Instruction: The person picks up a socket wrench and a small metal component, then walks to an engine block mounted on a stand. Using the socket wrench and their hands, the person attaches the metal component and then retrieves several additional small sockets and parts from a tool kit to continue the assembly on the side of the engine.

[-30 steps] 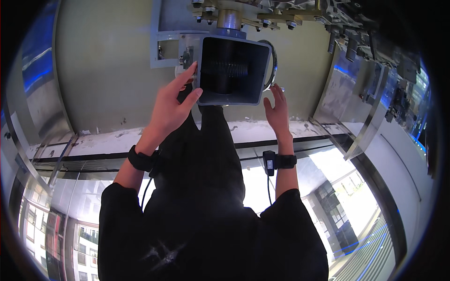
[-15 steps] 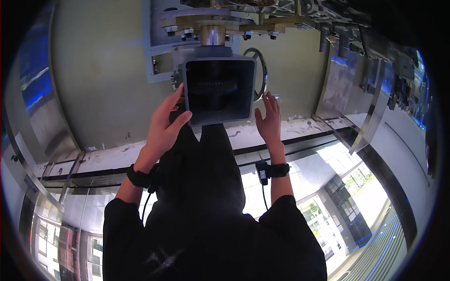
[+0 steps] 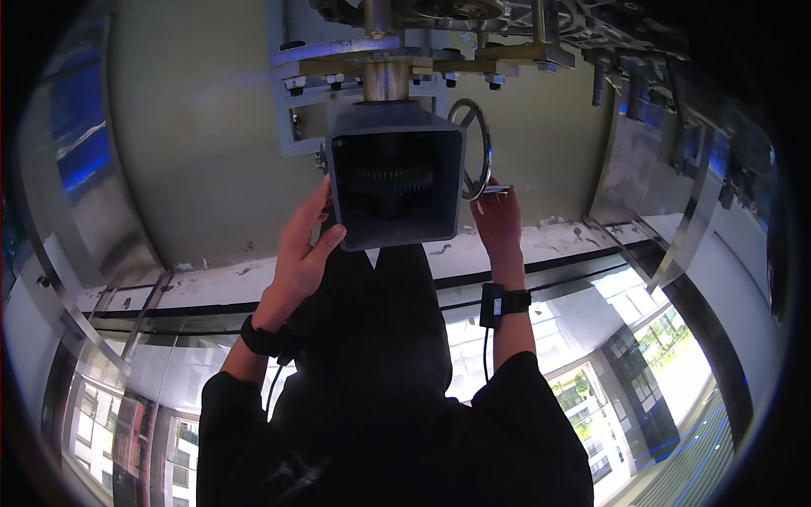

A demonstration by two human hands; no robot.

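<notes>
Housing: dark grey square metal box (image 3: 397, 182), open face toward camera, toothed gear visible inside; centre of view, hung under bolted steel plate (image 3: 372, 59).
Left hand (image 3: 302, 245): fingers spread, flat against box's left wall, thumb at lower corner.
Right hand (image 3: 500, 221): fingers pinching handle of round metal handwheel (image 3: 470, 160), right of box.
Hidden: handwheel's left part behind box; gear detail dim.

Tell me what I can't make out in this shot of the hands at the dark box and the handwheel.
- Head view: the far rim of the handwheel is hidden behind the dark box.
- Inside of the box: only a row of teeth shows; the rest is lost in shadow.
- Left hand: its fingers run behind the box's side, so the grip is unclear.
- Right hand: the fingertips at the wheel's handle are too small to read.
- The machine is cut off by the top edge.
</notes>
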